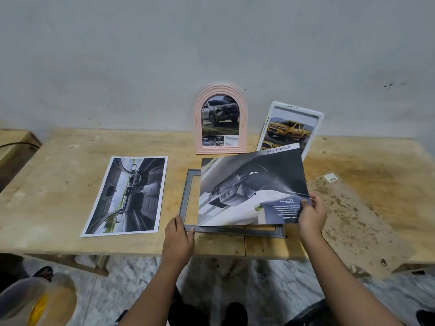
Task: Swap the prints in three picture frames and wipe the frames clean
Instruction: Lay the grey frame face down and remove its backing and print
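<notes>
A grey rectangular frame (188, 196) lies flat on the wooden table (58, 161), with no print in it. My left hand (177, 236) holds its near left corner. My right hand (312, 214) pinches the corner of a dark car print (249, 189) and holds it tilted above the frame. A pink arched frame (220, 120) with a truck print stands against the wall. A white frame (290, 128) with a yellow truck print leans beside it. Another print of a car interior (128, 196) lies flat on the left.
A clear sheet with a small label (353, 208) lies on the table's right part. At the lower left corner sits a plastic container (35, 300) on the floor. A lower wooden bench (14, 147) stands at the far left.
</notes>
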Motion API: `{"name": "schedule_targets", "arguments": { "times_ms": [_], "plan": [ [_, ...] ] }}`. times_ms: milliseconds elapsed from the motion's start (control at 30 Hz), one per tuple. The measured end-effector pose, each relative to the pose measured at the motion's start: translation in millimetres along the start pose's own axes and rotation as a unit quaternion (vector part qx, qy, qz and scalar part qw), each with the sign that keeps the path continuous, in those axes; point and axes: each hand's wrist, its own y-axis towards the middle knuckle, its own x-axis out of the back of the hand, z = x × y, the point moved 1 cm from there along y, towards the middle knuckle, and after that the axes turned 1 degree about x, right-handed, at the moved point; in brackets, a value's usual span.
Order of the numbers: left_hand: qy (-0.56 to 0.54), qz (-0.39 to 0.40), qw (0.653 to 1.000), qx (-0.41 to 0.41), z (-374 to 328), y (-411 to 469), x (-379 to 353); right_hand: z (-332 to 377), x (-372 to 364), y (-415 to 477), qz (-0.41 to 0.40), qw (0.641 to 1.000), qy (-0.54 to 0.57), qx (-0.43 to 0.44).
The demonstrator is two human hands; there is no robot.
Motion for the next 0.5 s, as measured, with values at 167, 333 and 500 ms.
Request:
{"name": "schedule_targets", "arguments": {
  "times_ms": [167,333,500],
  "plan": [
    [-0.078,-0.075,0.994,0.008,-11.4,12.6,19.5,0.6,-4.1,-9.2,0.021,0.999,0.045,-0.014],
    [-0.405,0.007,0.905,0.13,-19.7,28.1,60.6,6.0,-29.7,-24.8,0.085,0.994,0.065,-0.027],
    [-0.528,0.038,0.834,0.158,15.2,34.3,110.6,30.4,-79.9,-43.8,0.177,0.977,0.095,-0.064]
  ]
}}
